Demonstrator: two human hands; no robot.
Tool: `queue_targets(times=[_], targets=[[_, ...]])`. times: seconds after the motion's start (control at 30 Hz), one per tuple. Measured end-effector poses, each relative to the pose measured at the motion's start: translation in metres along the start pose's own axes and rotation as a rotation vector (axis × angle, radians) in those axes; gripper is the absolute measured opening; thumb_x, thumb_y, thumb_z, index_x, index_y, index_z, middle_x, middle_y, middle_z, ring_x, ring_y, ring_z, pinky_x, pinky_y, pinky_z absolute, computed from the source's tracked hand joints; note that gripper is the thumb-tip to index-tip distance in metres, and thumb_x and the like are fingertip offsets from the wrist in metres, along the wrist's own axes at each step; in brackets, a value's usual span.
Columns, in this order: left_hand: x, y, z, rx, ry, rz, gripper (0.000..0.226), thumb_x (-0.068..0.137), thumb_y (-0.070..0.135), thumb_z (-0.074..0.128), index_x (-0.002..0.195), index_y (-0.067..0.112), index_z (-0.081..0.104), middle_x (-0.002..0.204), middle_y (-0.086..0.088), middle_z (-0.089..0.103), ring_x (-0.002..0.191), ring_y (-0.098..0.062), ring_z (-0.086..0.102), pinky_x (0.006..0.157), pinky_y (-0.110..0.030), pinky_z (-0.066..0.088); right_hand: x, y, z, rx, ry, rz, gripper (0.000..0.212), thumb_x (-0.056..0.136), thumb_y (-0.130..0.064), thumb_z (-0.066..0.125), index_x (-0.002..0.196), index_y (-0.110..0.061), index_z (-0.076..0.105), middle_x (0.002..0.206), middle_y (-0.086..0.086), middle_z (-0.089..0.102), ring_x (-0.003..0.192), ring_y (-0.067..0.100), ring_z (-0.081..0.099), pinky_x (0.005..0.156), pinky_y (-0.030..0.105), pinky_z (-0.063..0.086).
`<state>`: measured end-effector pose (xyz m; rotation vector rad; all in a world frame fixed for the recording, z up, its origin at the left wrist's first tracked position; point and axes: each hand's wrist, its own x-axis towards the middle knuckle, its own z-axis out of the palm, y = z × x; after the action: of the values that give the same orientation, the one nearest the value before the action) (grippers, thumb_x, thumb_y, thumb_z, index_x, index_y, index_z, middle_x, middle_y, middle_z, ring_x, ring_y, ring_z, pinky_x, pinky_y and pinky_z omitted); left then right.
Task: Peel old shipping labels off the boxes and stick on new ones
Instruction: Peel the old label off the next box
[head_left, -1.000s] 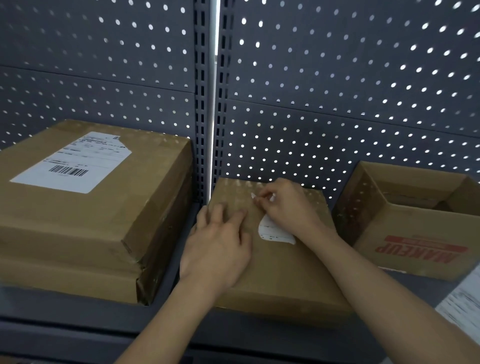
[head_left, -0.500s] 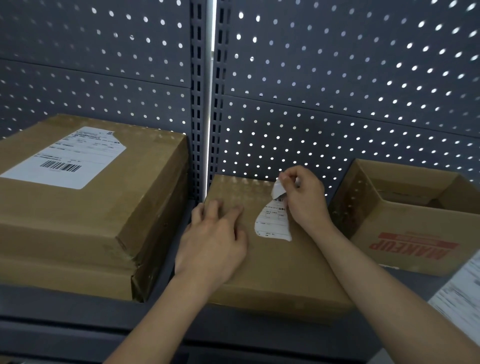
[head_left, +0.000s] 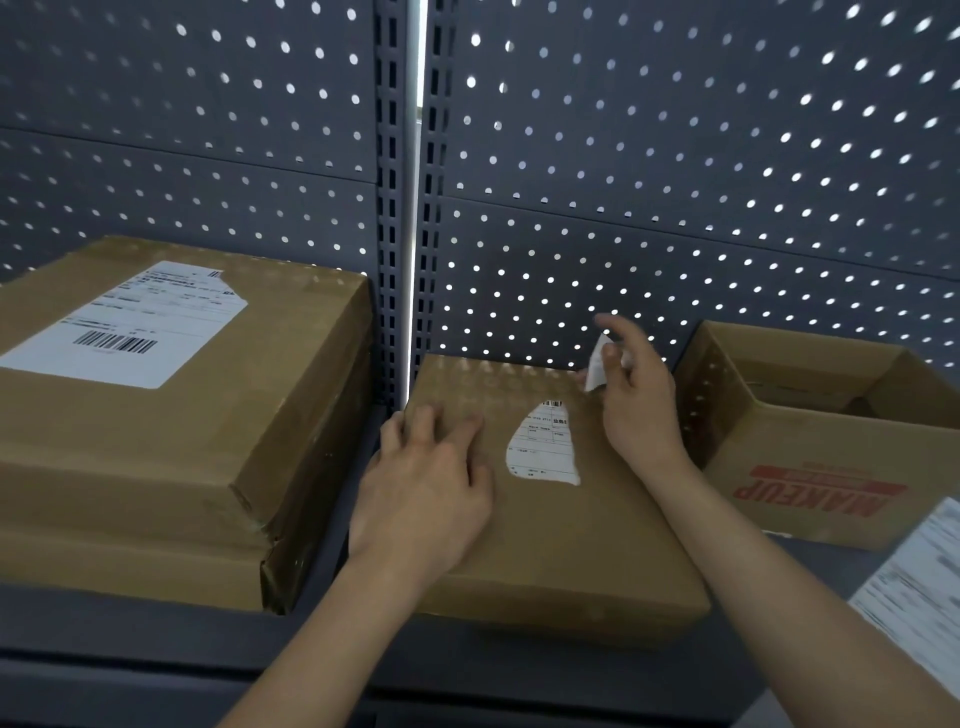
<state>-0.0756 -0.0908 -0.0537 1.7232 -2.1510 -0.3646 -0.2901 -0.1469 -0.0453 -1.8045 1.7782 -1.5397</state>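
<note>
Pinching a torn scrap (head_left: 597, 366) between thumb and fingers, the right hand (head_left: 636, 405) is hovering over the far edge of the small box (head_left: 545, 561); the left hand (head_left: 426, 483) is pressing flat on its top. Part of the old label (head_left: 545, 447) is clinging there, so peeling is looking unfinished, new labelling not begun.

**Shelf: dark grey metal, three boxes and one sheet**

Shelf (head_left: 156, 634): flat dark grey board, with a perforated back panel (head_left: 675, 156) behind it.
- Left: large box (head_left: 156, 441), brown cardboard, closed, front corner crushed.
- Centre: flat box (head_left: 571, 561), brown, closed, just beside the large one.
- Right: open box (head_left: 831, 467), flaps up, red print upside down on its front.
- Far right front: printed sheet (head_left: 919, 587), white, partly out of frame.
</note>
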Motion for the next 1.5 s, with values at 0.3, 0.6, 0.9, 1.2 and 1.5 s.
queue_targets(times=[0.3, 0.6, 0.9, 1.2, 1.5], targets=[[0.0, 0.0, -0.001, -0.011, -0.005, -0.001, 0.051, 0.096, 0.042, 0.031, 0.147, 0.04, 0.027, 0.152, 0.004, 0.022, 0.14, -0.022, 0.014, 0.107, -0.041, 0.035, 0.004, -0.004, -0.002, -0.268, -0.358, 0.01, 0.019, 0.099, -0.018, 0.047, 0.098, -0.024, 0.064, 0.093, -0.001, 0.056, 0.077, 0.003, 0.049, 0.068, 0.005, 0.033], [-0.001, 0.002, -0.001, 0.0, -0.013, -0.004, 0.052, 0.097, 0.042, 0.031, 0.149, 0.039, 0.024, 0.151, 0.003, 0.02, 0.14, -0.024, 0.013, 0.107, -0.04, 0.034, 0.011, -0.002, -0.014, -0.219, -0.546, -0.005, 0.012, 0.094, -0.027, 0.058, 0.085, -0.026, 0.065, 0.094, 0.001, 0.058, 0.084, 0.015, 0.054, 0.074, 0.026, 0.044], [0.0, 0.001, -0.001, 0.016, -0.012, -0.004, 0.052, 0.098, 0.042, 0.031, 0.149, 0.038, 0.022, 0.149, 0.003, 0.022, 0.14, -0.026, 0.014, 0.106, -0.039, 0.034, 0.012, 0.002, -0.01, -0.275, -0.528, -0.06, 0.01, 0.087, -0.031, 0.07, 0.096, -0.027, 0.067, 0.096, -0.008, 0.061, 0.086, 0.008, 0.057, 0.072, 0.024, 0.044], [0.0, 0.001, 0.0, 0.021, -0.004, -0.001, 0.053, 0.097, 0.041, 0.031, 0.15, 0.038, 0.023, 0.148, 0.003, 0.023, 0.137, -0.025, 0.016, 0.105, -0.038, 0.035, 0.008, 0.007, 0.0, -0.513, -0.542, -0.273, 0.017, 0.1, -0.022, 0.049, 0.105, -0.017, 0.064, 0.095, -0.002, 0.049, 0.084, 0.018, 0.055, 0.083, 0.04, 0.049], [0.0, 0.001, 0.0, 0.023, 0.001, 0.01, 0.053, 0.098, 0.04, 0.031, 0.15, 0.037, 0.024, 0.149, 0.002, 0.023, 0.137, -0.025, 0.016, 0.104, -0.038, 0.036, 0.004, 0.001, -0.001, -0.595, -0.58, -0.336, 0.021, 0.102, -0.023, 0.044, 0.107, -0.011, 0.061, 0.097, -0.001, 0.046, 0.077, 0.02, 0.054, 0.076, 0.044, 0.051]])
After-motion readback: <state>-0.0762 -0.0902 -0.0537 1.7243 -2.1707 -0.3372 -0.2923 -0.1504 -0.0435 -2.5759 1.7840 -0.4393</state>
